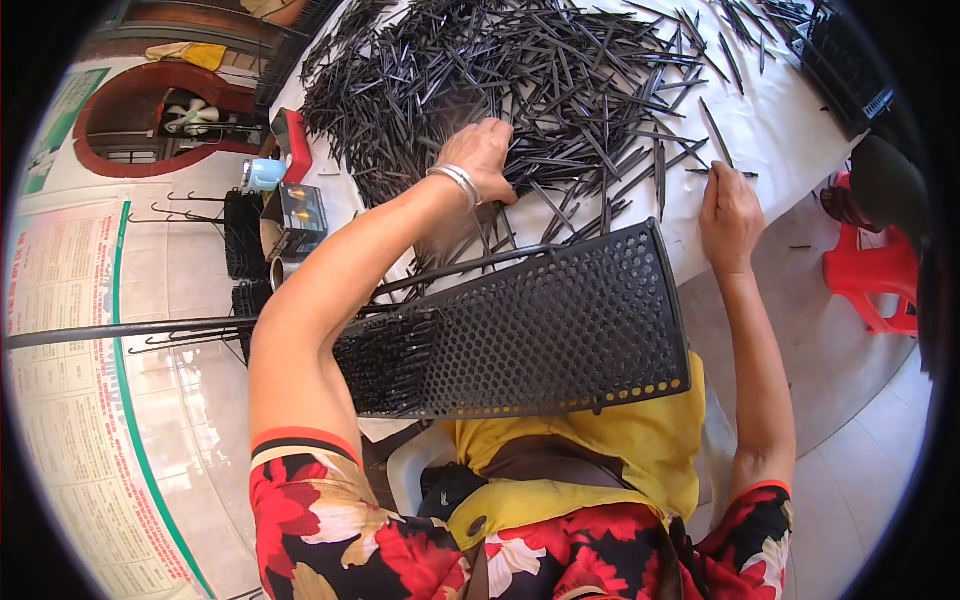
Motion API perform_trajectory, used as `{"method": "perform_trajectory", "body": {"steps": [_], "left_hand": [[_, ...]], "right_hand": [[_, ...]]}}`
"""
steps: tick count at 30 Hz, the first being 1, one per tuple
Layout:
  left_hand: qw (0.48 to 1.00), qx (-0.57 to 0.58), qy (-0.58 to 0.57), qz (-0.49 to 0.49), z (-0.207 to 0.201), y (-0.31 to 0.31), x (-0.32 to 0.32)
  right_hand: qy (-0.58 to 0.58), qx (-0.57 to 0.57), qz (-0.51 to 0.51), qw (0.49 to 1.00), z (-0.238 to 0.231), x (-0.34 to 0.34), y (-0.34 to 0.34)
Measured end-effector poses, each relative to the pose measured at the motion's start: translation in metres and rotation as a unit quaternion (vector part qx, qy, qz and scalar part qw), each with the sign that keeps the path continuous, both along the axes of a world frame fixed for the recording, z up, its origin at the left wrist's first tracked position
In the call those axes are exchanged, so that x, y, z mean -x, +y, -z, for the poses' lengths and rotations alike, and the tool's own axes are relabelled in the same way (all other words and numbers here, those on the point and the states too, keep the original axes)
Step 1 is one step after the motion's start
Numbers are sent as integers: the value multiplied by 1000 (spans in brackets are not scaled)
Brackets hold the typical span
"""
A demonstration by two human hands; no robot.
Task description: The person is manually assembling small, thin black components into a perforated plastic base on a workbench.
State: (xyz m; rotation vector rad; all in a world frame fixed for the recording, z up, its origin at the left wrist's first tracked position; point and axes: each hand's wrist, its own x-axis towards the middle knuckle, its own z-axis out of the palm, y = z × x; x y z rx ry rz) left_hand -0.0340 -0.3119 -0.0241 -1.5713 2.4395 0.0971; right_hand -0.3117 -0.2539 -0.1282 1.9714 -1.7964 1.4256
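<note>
A large heap of thin, pointed black sticks (560, 90) covers much of the white-topped table. My left hand (478, 162), with a silver bangle at the wrist, lies on the heap's near side. Its thumb is spread from the fingers, and no stick shows in its grasp. By the table's right edge, my right hand (733, 218) is closed, its fingertips pinching a short black stick (745, 174). Another stick (717, 133) lies just beyond those fingertips. Over my lap rests a black perforated plastic basket (560, 330); bunched black pieces (385, 360) fill its left end.
A long dark rod (150, 328) runs in from the left behind my left forearm. Black hooked racks (243, 235), a light-blue cup (264, 175) and a red holder (294, 145) stand left. A black crate (845, 70) sits far right, above a red stool (875, 275).
</note>
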Motion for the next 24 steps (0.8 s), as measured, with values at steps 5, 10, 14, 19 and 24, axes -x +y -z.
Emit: {"method": "perform_trajectory", "body": {"steps": [5, 10, 14, 19, 24], "left_hand": [[996, -8, -91, 15, -10, 8, 19], [993, -16, -81, 84, -1, 0, 16], [995, -67, -21, 65, 2, -12, 11], [996, -82, -17, 29, 6, -6, 16], [997, -40, 18, 61, 13, 8, 18]], "right_hand": [[3, -2, 3, 1000, 0, 1, 0], [2, -4, 2, 1000, 0, -1, -1], [8, -9, 8, 1000, 0, -1, -1], [8, -25, 8, 1000, 4, 1, -1], [2, -26, 10, 1000, 7, 3, -2]]}}
